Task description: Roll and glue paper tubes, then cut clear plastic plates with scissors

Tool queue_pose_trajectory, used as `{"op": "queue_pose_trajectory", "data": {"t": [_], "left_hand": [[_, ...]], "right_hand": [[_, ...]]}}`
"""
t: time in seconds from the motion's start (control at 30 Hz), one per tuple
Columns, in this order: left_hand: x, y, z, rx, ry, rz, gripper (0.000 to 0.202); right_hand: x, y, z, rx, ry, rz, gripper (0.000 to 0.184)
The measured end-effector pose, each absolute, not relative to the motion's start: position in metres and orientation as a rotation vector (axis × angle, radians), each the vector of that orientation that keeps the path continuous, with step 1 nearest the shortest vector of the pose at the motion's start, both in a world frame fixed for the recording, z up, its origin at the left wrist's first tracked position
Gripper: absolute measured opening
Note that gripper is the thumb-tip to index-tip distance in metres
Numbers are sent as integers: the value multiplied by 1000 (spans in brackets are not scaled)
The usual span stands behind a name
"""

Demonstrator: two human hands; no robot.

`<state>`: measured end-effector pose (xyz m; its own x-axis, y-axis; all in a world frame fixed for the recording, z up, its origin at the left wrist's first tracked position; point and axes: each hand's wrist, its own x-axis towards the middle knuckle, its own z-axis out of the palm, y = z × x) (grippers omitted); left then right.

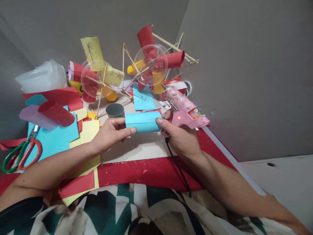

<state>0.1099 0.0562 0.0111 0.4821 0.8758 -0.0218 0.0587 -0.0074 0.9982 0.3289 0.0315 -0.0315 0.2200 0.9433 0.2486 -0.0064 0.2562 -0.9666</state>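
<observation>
the red work board (151, 171) is the widest thing, flat and matte, flecked with glue crumbs, with loose sheets of yellow paper (86, 133) and blue paper (55, 138) overlapping at its 9 o'clock side. at 12 o'clock stand two pinwheel models (149, 63) built from thin bamboo skewers, clear plastic discs and curled red and yellow paper tubes; the left pinwheel (96, 76) carries yellow blades with inked branch marks. a crumpled clear plastic bag (42, 76) lies at 10 o'clock. scissors (22, 153) with one green and one red loop handle rest at 9 o'clock on the blue sheet. a glossy pink hot glue gun (184, 109), smeared with dried glue and showing a small red light, sits in the right hand (178, 137), whose fingers wrap its handle while the thumb presses the end of the blue paper roll (143, 121). the left hand (111, 132) pinches the roll's other end. this smooth cylinder lies level at the centre, between both hands, just in front of a small grey tube (114, 110).
</observation>
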Motion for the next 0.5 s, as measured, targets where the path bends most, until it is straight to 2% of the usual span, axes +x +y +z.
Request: {"op": "queue_pose_trajectory", "data": {"t": [0.23, 0.5], "left_hand": [[108, 58, 7, 1473, 896, 862, 27], [103, 56, 1, 1580, 933, 1023, 31]], "right_hand": [[323, 29, -27, -1050, -971, 1055, 32], [323, 31, -29, -1063, -1013, 1016, 38]]}}
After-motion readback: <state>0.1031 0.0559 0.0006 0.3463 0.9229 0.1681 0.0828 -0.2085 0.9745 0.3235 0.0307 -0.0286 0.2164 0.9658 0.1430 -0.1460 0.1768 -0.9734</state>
